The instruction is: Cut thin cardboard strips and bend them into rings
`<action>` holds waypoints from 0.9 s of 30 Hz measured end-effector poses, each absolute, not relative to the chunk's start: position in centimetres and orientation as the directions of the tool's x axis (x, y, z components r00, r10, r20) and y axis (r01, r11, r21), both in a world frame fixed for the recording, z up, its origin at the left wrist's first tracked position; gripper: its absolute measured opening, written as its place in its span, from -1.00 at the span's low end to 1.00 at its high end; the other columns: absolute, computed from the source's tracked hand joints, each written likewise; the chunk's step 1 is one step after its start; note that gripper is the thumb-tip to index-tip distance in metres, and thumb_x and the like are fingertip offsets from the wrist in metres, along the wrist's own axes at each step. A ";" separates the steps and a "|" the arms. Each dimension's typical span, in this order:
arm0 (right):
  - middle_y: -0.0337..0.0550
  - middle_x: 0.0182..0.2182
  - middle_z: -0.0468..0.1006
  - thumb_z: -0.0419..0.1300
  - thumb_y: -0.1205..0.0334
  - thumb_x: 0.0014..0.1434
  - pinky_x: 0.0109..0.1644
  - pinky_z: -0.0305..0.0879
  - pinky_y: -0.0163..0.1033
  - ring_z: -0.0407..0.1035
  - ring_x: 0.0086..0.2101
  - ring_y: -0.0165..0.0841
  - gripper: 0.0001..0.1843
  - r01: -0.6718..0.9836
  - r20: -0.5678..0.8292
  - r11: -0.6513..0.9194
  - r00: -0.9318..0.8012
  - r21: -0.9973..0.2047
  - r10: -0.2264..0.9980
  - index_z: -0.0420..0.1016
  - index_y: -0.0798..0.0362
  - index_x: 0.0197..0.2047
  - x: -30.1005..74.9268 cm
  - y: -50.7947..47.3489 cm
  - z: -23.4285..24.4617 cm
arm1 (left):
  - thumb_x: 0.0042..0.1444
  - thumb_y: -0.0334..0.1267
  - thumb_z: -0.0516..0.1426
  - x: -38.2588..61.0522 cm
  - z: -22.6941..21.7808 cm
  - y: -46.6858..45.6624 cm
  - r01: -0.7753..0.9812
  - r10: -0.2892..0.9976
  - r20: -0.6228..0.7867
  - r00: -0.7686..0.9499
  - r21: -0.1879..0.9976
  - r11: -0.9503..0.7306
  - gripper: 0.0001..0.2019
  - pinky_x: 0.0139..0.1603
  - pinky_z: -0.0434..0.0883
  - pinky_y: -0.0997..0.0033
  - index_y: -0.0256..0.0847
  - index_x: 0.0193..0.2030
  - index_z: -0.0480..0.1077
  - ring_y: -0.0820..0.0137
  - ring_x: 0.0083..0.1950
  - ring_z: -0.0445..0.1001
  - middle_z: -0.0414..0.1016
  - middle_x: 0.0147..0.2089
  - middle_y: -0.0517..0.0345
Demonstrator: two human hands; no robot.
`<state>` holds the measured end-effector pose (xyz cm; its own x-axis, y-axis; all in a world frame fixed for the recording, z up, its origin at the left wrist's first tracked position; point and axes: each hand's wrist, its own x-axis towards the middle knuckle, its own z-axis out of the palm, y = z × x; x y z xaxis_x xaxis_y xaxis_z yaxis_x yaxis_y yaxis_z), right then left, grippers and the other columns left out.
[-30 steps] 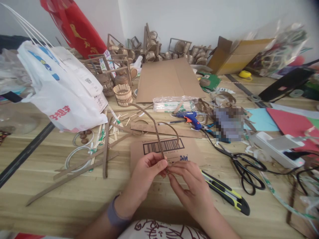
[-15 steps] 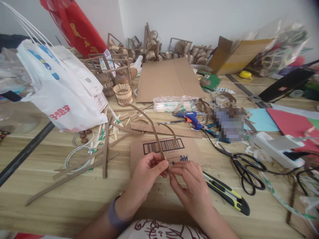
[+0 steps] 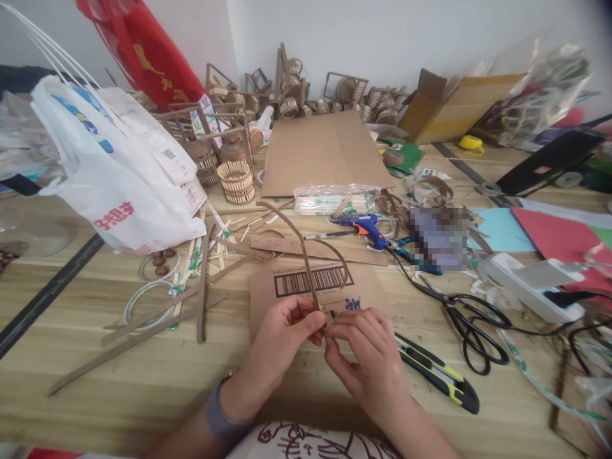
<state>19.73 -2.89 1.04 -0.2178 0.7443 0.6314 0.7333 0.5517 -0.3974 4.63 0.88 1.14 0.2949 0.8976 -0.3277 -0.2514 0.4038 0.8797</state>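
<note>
My left hand and my right hand meet low in the middle of the view, both pinching the near end of a long thin corrugated cardboard strip. The strip rises from my fingertips and bends away to the upper left, with a second length curving off to the right. Under my hands lies a flat cardboard piece with a printed barcode. A grey band sits on my left wrist.
A yellow-and-black utility knife lies right of my right hand. Black scissors and a blue glue gun are farther right. A white plastic bag, loose cardboard strips, a cardboard sheet and small woven baskets fill the wooden table.
The strip has swung slightly right and its right-hand length bows out wider. My fingers have shifted a little along the pinched end; both hands stay in place.
</note>
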 end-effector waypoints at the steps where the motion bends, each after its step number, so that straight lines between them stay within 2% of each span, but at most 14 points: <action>1: -0.28 -0.42 0.55 0.17 0.49 0.21 -0.13 0.18 -0.16 0.43 -0.34 -0.36 -0.82 0.736 0.632 0.550 -0.217 -0.396 0.744 0.38 -0.01 -0.31 19.7 -2.9 1.0 | -0.16 0.05 0.42 4.6 1.2 0.9 -0.254 0.897 -0.326 0.299 0.879 0.404 -0.55 -0.41 0.39 0.48 -0.28 -0.37 0.42 0.51 -0.49 0.39 0.43 -0.45 0.24; 8: -0.30 -0.41 0.56 0.16 0.50 0.19 -0.10 0.16 -0.17 0.44 -0.34 -0.37 -0.80 0.726 0.638 0.562 -0.223 -0.396 0.737 0.38 -0.02 -0.33 19.8 -2.7 1.3 | -0.14 0.10 0.39 4.6 1.0 1.0 -0.194 0.886 -0.321 0.335 0.896 0.399 -0.54 -0.41 0.37 0.47 -0.27 -0.38 0.43 0.49 -0.49 0.36 0.43 -0.46 0.22; 12: -0.30 -0.42 0.54 0.16 0.50 0.17 -0.10 0.16 -0.15 0.44 -0.33 -0.35 -0.79 0.736 0.623 0.553 -0.230 -0.391 0.747 0.37 -0.03 -0.34 19.9 -2.7 1.3 | 0.02 0.12 0.27 4.4 0.9 0.8 -0.066 0.885 -0.286 0.367 0.941 0.331 -0.58 -0.40 0.36 0.44 -0.26 -0.30 0.45 0.42 -0.46 0.40 0.45 -0.45 0.18; 14: -0.31 -0.43 0.54 0.16 0.49 0.17 -0.10 0.16 -0.14 0.43 -0.34 -0.34 -0.79 0.749 0.610 0.531 -0.217 -0.396 0.762 0.36 -0.04 -0.34 20.0 -2.7 1.2 | 0.16 0.08 0.16 4.3 1.0 0.6 0.063 0.902 -0.227 0.369 0.974 0.219 -0.64 -0.39 0.34 0.43 -0.23 -0.33 0.43 0.39 -0.45 0.42 0.44 -0.47 0.17; 16: -0.30 -0.44 0.53 0.16 0.48 0.17 -0.10 0.16 -0.12 0.42 -0.34 -0.32 -0.80 0.768 0.605 0.502 -0.192 -0.397 0.773 0.36 -0.04 -0.34 20.2 -2.6 1.1 | 0.28 -0.03 0.04 4.2 1.2 0.3 0.216 0.924 -0.111 0.366 0.976 0.032 -0.66 -0.37 0.29 0.43 -0.20 -0.42 0.38 0.38 -0.43 0.41 0.43 -0.49 0.17; 19: -0.28 -0.44 0.52 0.16 0.47 0.18 -0.11 0.18 -0.11 0.42 -0.32 -0.30 -0.82 0.787 0.607 0.485 -0.183 -0.381 0.774 0.35 -0.04 -0.32 20.5 -2.5 1.0 | 0.32 -0.21 -0.02 4.1 1.5 -0.1 0.382 0.914 0.046 0.403 0.899 -0.214 -0.65 -0.38 0.20 0.44 -0.18 -0.51 0.27 0.39 -0.43 0.36 0.39 -0.51 0.17; 23: -0.20 -0.36 0.55 0.16 0.45 0.22 -0.13 0.29 -0.11 0.42 -0.24 -0.27 -0.85 0.754 0.597 0.537 -0.245 -0.378 0.764 0.37 -0.01 -0.27 20.7 -2.2 1.3 | 0.27 -0.33 0.00 4.1 1.5 -0.5 0.481 0.889 0.084 0.450 0.816 -0.320 -0.70 -0.43 0.10 0.43 -0.17 -0.52 0.20 0.41 -0.47 0.30 0.35 -0.52 0.19; 27: -0.14 -0.31 0.55 0.13 0.47 0.25 -0.09 0.42 -0.13 0.44 -0.19 -0.27 -0.85 0.697 0.581 0.608 -0.331 -0.380 0.744 0.39 0.01 -0.24 20.6 -1.9 2.0 | 0.24 -0.38 0.00 3.9 1.5 -0.4 0.493 0.873 0.117 0.474 0.786 -0.373 -0.73 -0.43 0.09 0.43 -0.17 -0.52 0.18 0.41 -0.47 0.30 0.35 -0.52 0.19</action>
<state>20.63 -1.93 1.99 -0.3315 0.7437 0.5805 0.6973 0.6076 -0.3803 3.86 -0.43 1.52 0.4743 0.8726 0.1170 0.4927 -0.3732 0.7861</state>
